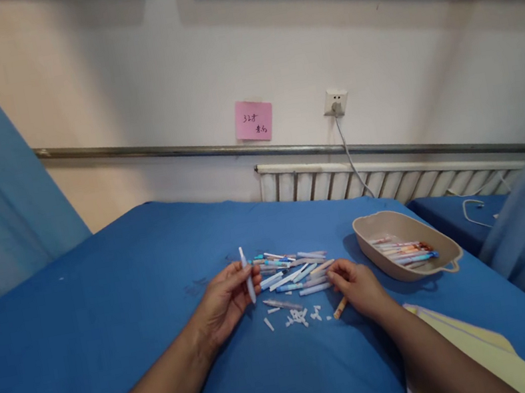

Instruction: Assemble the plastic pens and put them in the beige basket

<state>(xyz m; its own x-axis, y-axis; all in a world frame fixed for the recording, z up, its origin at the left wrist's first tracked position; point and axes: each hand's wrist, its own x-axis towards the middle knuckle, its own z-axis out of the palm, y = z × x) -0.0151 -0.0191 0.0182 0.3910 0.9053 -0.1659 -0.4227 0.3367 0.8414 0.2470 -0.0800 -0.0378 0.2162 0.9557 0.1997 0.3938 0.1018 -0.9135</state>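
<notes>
My left hand [225, 301] holds a white pen barrel [246, 274] upright between thumb and fingers, above the blue cloth-covered table [113, 331]. A pile of pen parts [293, 269], in white, blue and teal, lies just right of it. My right hand [357, 285] rests at the pile's right edge, fingers curled, with an orange pen piece [340, 308] sticking out below it. Several small white caps [298, 317] lie scattered between the two hands.
A beige oval tray [446, 245] holding several assembled pens [407, 251] stands to the right of the pile. Yellow paper [476, 342] lies at the near right. Behind the table are a radiator [391, 177], a wall socket with cable [336, 103] and a pink note [254, 120].
</notes>
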